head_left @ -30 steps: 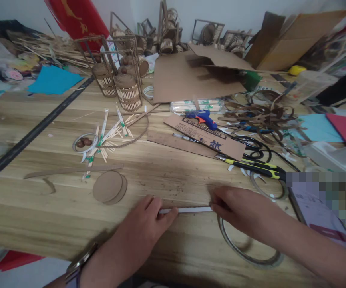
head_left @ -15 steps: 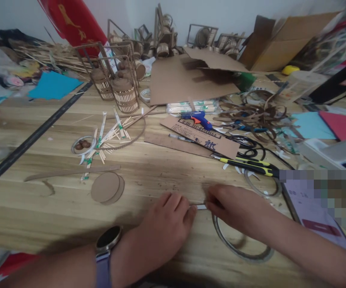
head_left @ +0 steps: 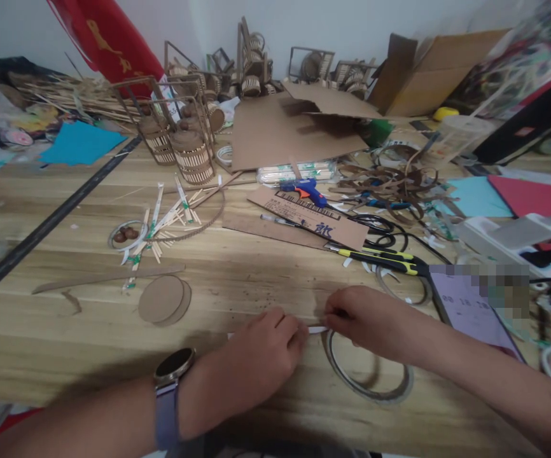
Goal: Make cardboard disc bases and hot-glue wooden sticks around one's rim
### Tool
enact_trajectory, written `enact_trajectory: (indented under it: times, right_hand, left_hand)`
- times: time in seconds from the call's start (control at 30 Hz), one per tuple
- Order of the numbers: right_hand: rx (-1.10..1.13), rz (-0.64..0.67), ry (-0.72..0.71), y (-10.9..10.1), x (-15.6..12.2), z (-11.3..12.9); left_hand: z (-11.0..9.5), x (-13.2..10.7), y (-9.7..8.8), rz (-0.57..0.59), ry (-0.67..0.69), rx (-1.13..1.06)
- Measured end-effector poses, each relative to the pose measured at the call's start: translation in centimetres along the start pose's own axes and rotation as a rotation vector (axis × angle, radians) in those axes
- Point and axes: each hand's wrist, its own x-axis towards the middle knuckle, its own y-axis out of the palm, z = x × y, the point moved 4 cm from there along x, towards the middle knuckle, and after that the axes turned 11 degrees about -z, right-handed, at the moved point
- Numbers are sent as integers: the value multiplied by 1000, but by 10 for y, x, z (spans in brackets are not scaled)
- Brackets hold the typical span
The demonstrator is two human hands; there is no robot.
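A narrow white tape strip [head_left: 317, 329] runs between my two hands, low over the wooden table. My left hand [head_left: 268, 353], with a watch [head_left: 175, 367] on its wrist, is closed with fingertips pressed down on the strip. The strip's other end pokes out left of the knuckles. My right hand [head_left: 359, 318] pinches the strip's right part; its fingertips are partly hidden. Just below that hand lies a tape roll [head_left: 385, 399], a thin grey-white ring, which the strip seems to join. Two overlapping cardboard discs [head_left: 161, 300] rest to the left.
Beyond the hands are a yellow-black utility knife [head_left: 380, 257], cardboard strips [head_left: 347, 232], a blue glue gun [head_left: 306, 189] and thin sticks [head_left: 170, 216]. A phone [head_left: 469, 312] lies right, near a power strip [head_left: 504, 245]. Small lantern-like frames [head_left: 192, 156] stand at the back.
The view has shifted slightly to the right. A white strip end now shows left of my left hand. My right hand and the tape roll stay close together.
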Motion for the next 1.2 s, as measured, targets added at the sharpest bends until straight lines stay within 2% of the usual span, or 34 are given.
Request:
enact_trajectory:
  times: [0.2,0.4,0.6,0.87,1.2]
  right_hand:
    - [134,19,-17,-1,-10,-23]
    - [53,25,47,-2,-16,-34]
    - [-49,9,121,0,-15,-38]
    - [-157,8,170,-1,-15,-38]
    - [-280,54,205,-10,-15,-20]
  left_hand:
    - [7,-20,4,-15,-25,12]
    - [8,-26,4,-36,-31,15]
    - [9,-25,2,-5,-23,8]
    - [9,-25,1,11,-20,26]
    - [8,-25,1,22,-11,43]
